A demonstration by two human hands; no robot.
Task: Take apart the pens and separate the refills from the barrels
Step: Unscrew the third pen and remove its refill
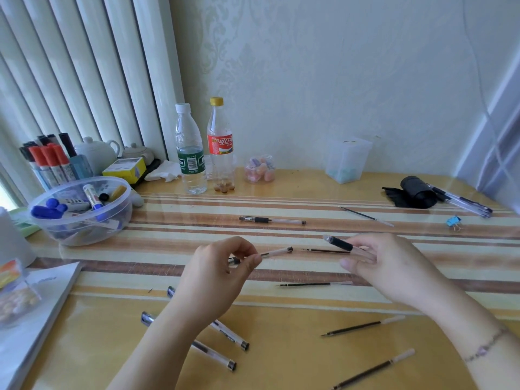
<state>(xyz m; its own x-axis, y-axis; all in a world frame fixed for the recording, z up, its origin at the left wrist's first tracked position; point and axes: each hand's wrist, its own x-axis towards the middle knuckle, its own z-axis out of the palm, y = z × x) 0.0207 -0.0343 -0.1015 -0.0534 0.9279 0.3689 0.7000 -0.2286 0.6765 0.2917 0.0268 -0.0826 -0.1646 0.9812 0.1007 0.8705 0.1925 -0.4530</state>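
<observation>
Left hand (222, 268) raised over the worktop (281, 327), thumb and fingers pinching a clear barrel (277, 252) that points right toward the other hand. Right hand (385, 266) level with it, fingers loosely curled around a grip section (339, 243) with a black rubber sleeve, clear tip aimed up and left. Between the two hands, a thin dark refill (326, 251), its point toward the left hand, its far end hidden at the right fingers; cannot tell whether held or lying on the worktop. Just below the right hand, a second refill (313, 284) flat on the worktop. Nearer the body, under the right wrist, two more refills (363, 325) lying apart from each other, white ends to the right. Under and behind the left forearm, three clear barrels (229, 336) side by side, partly hidden by the arm. Beyond the hands, a whole pen (271, 220) lying crosswise, and farther right of it another refill (365, 216). Far beyond the right hand, a black roll (416, 192) on black cloth with a bundle of pens (461, 204) beside it and a blue clip (453, 221) just in front. Beyond the left hand, two bottles (191, 153) upright; to its left, a clear tub (81, 209) of markers. Thin bracelet (484, 346) on the right wrist.
</observation>
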